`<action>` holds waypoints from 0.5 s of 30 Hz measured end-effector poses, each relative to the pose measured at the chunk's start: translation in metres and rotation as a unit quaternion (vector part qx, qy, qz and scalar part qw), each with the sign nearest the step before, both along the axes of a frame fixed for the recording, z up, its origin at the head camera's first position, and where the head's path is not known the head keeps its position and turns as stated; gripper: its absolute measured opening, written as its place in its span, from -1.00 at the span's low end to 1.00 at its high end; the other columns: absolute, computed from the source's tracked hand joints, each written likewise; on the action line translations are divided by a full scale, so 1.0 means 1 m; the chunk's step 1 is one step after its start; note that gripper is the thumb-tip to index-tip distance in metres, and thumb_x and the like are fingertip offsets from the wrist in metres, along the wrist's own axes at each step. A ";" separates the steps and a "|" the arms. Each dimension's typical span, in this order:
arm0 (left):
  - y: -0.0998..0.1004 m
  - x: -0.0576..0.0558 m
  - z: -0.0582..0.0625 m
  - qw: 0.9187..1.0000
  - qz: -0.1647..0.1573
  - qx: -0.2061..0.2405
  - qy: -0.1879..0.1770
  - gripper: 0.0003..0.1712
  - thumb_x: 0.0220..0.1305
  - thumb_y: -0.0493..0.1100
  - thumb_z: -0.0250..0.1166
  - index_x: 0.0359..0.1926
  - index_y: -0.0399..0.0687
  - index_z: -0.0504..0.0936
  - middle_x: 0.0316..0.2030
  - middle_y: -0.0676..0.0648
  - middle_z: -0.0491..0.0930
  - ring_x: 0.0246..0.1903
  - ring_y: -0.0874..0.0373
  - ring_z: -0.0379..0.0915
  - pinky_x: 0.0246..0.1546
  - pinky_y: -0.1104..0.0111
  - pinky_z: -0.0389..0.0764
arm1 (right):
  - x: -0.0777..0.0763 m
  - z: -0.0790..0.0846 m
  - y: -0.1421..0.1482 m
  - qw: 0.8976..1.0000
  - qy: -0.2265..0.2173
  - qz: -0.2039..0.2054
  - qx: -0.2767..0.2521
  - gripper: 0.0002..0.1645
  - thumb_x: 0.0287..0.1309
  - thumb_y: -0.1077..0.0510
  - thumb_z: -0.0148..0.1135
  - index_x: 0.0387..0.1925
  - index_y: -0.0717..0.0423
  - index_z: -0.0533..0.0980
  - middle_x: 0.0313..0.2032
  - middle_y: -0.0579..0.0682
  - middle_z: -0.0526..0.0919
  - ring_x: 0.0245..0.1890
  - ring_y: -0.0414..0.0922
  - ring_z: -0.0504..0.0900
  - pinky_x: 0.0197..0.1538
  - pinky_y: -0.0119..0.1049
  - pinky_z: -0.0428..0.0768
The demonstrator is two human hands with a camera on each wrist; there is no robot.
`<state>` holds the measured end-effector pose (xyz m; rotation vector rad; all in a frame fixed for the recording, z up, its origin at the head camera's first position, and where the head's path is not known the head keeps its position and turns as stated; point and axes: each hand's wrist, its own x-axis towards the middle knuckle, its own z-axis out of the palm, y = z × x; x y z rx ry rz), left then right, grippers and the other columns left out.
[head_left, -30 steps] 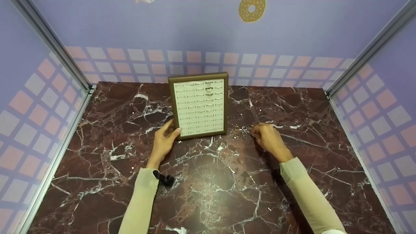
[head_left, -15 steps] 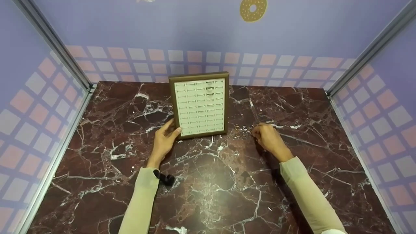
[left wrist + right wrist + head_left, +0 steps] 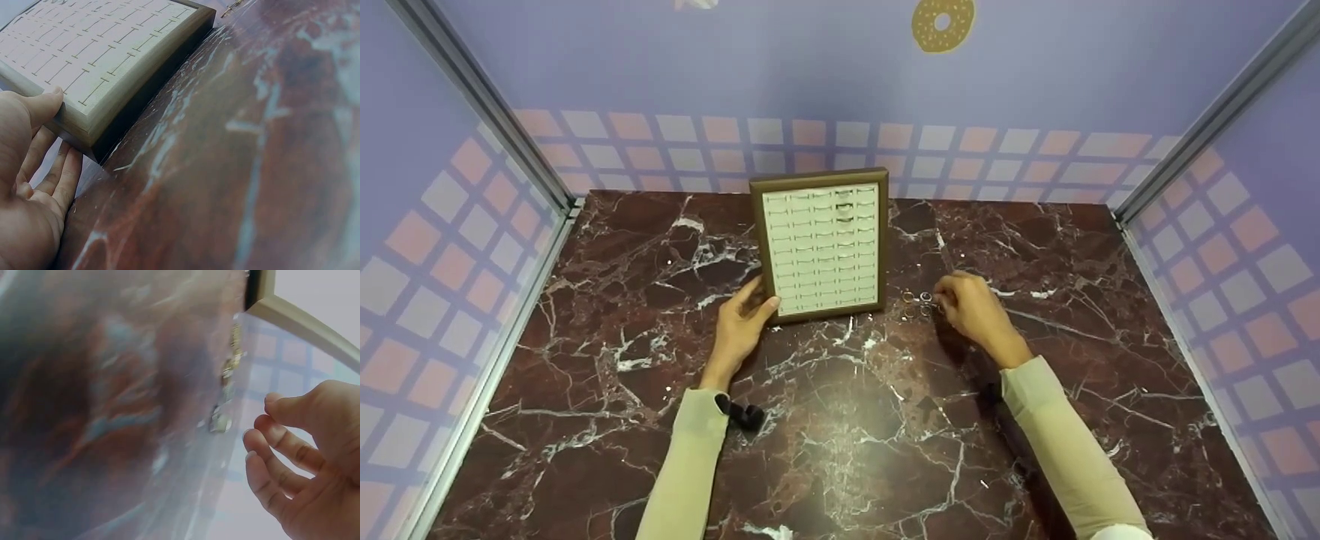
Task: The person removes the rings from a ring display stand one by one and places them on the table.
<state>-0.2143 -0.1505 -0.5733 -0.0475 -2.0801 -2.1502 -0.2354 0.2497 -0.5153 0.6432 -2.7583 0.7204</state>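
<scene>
A ring display tray point(image 3: 825, 247) with a brown frame and a pale slotted pad leans upright toward the back of the table. My left hand point(image 3: 739, 326) holds its lower left corner, thumb point(image 3: 48, 107) on the front and the other fingers behind. Several rings point(image 3: 844, 206) sit in slots near the top of the pad. Loose gold and silver rings point(image 3: 916, 303) lie right of the tray. My right hand point(image 3: 971, 307) hovers beside them with bent fingers. In the right wrist view, a small gap parts thumb and index finger point(image 3: 273, 430), with nothing visible between them.
The dark red marbled table point(image 3: 840, 450) is bounded by a purple back wall point(image 3: 810, 75) with pink and white squares, and by side walls. A black wrist strap device point(image 3: 741, 414) is on the left sleeve.
My right hand has risen slightly and shifted a little left beside the loose rings, and its fingers look less closed. My left hand and the tray stay put.
</scene>
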 end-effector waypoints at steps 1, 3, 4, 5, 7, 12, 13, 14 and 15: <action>0.000 0.000 0.000 1.000 0.000 0.000 0.000 -0.36 0.42 -0.35 0.42 0.47 -0.27 0.50 0.28 -0.37 0.63 0.18 -0.06 0.62 0.27 0.44 0.63 | -0.001 0.002 -0.003 1.000 0.006 0.003 -0.003 -0.94 0.27 0.40 0.38 -0.28 0.28 0.74 -0.39 0.12 0.65 -0.43 -0.03 0.56 -0.36 -0.18 0.56; 0.000 0.000 0.000 1.000 -0.001 0.000 -0.002 -0.35 0.42 -0.35 0.42 0.48 -0.27 0.49 0.29 -0.37 0.62 0.19 -0.07 0.62 0.26 0.45 0.63 | -0.002 0.007 -0.008 1.000 0.015 0.005 -0.007 -0.95 0.29 0.38 0.39 -0.27 0.27 0.74 -0.40 0.10 0.63 -0.44 -0.05 0.53 -0.38 -0.21 0.53; 0.000 0.000 0.000 1.000 -0.002 -0.001 -0.003 -0.34 0.42 -0.35 0.42 0.48 -0.27 0.49 0.29 -0.36 0.62 0.20 -0.07 0.62 0.27 0.45 0.63 | -0.003 0.009 -0.011 1.000 0.018 0.005 -0.009 -0.95 0.30 0.37 0.38 -0.27 0.26 0.74 -0.41 0.09 0.62 -0.45 -0.05 0.53 -0.38 -0.22 0.52; 0.000 0.001 0.000 1.000 -0.002 0.000 -0.003 -0.34 0.42 -0.35 0.42 0.49 -0.27 0.48 0.30 -0.36 0.62 0.21 -0.08 0.62 0.27 0.45 0.63 | -0.004 0.012 -0.015 1.000 0.019 0.005 -0.012 -0.95 0.32 0.36 0.39 -0.26 0.25 0.74 -0.41 0.08 0.62 -0.45 -0.05 0.53 -0.38 -0.22 0.52; 0.000 0.001 0.000 1.000 -0.002 -0.004 -0.004 -0.34 0.42 -0.34 0.42 0.49 -0.27 0.48 0.30 -0.37 0.61 0.22 -0.10 0.61 0.28 0.43 0.62 | -0.005 0.017 -0.022 1.000 0.023 0.003 -0.014 -0.95 0.33 0.34 0.38 -0.24 0.23 0.74 -0.39 0.07 0.62 -0.44 -0.05 0.55 -0.37 -0.22 0.54; -0.001 0.001 0.000 1.000 0.002 -0.020 -0.007 -0.33 0.43 -0.31 0.42 0.50 -0.28 0.46 0.30 -0.36 0.61 0.21 -0.08 0.61 0.33 0.36 0.61 | -0.011 0.031 -0.043 0.998 0.045 0.004 -0.040 -0.95 0.34 0.33 0.38 -0.21 0.22 0.73 -0.34 0.07 0.64 -0.39 -0.02 0.59 -0.31 -0.21 0.62; -0.001 0.001 0.001 1.000 0.002 -0.023 -0.008 -0.32 0.43 -0.30 0.42 0.50 -0.27 0.46 0.30 -0.35 0.62 0.21 -0.06 0.61 0.33 0.35 0.61 | -0.012 0.034 -0.047 0.998 0.050 0.007 -0.048 -0.94 0.34 0.33 0.38 -0.20 0.22 0.73 -0.33 0.08 0.65 -0.39 -0.02 0.60 -0.30 -0.21 0.64; -0.001 0.001 0.001 1.000 0.002 -0.024 -0.008 -0.32 0.43 -0.30 0.42 0.50 -0.26 0.46 0.30 -0.33 0.62 0.20 -0.05 0.61 0.34 0.34 0.61 | -0.013 0.036 -0.051 0.997 0.055 0.011 -0.057 -0.94 0.33 0.33 0.39 -0.20 0.23 0.73 -0.32 0.08 0.66 -0.38 -0.02 0.61 -0.29 -0.20 0.66; -0.001 0.001 0.001 1.000 0.001 -0.025 -0.009 -0.32 0.43 -0.29 0.43 0.50 -0.26 0.46 0.29 -0.33 0.62 0.19 -0.03 0.61 0.34 0.33 0.61 | -0.014 0.038 -0.055 0.996 0.059 0.016 -0.065 -0.93 0.33 0.33 0.39 -0.19 0.24 0.73 -0.31 0.09 0.67 -0.38 -0.01 0.62 -0.28 -0.20 0.68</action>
